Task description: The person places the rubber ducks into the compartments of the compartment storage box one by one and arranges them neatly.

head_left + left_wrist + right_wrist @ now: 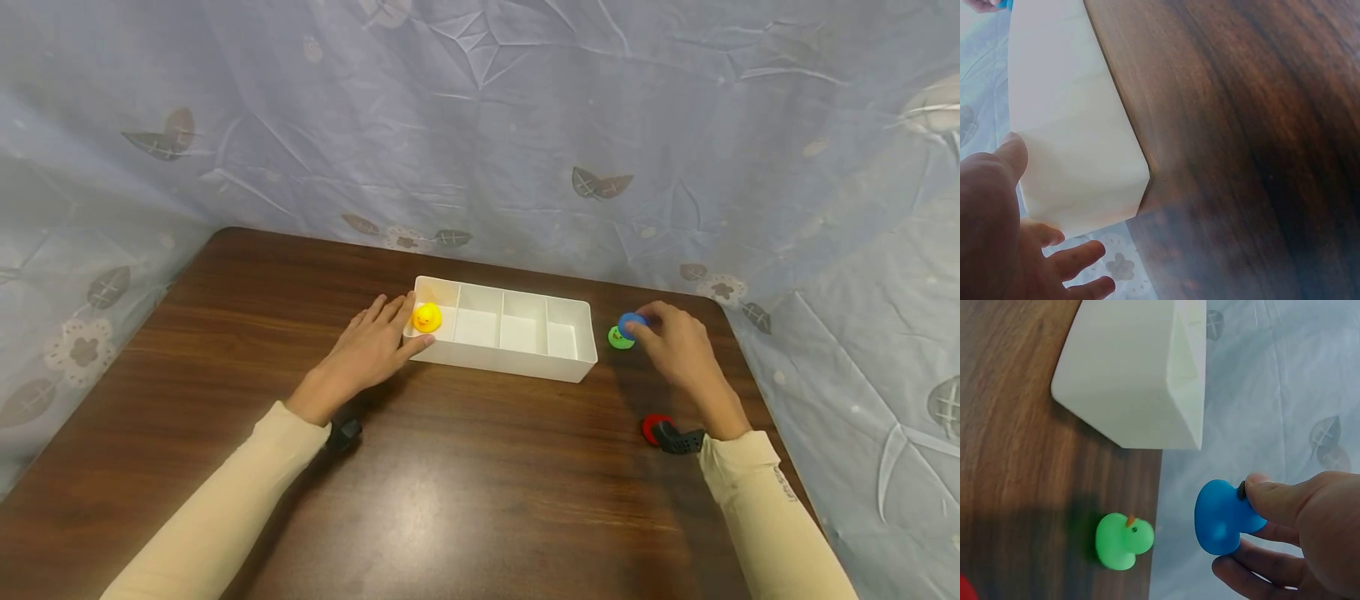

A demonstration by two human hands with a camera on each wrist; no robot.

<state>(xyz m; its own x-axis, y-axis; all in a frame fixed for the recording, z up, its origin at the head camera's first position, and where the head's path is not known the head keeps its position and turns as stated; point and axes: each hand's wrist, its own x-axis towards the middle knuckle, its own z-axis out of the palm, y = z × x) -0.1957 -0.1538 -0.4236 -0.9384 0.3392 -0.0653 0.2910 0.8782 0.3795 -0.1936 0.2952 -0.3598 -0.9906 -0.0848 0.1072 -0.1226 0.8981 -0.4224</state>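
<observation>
My right hand [678,346] pinches a blue rubber duck [1219,519] between thumb and fingers, held up off the table. A green rubber duck [1124,542] sits on the table close by, partly covered by the blue one in the head view. To the left stands a white box [495,357] with several compartments in a row. A yellow rubber duck [427,317] lies in its leftmost compartment. With fingers spread, my left hand [367,346] touches that end of the box, thumb at the near wall and fingers by the end wall.
A red object [654,428] is on the table near my right wrist, partly hidden by the black wrist mount [678,439]. The brown wooden table [420,500] ends at a patterned grey-blue cloth [487,167] behind and at both sides.
</observation>
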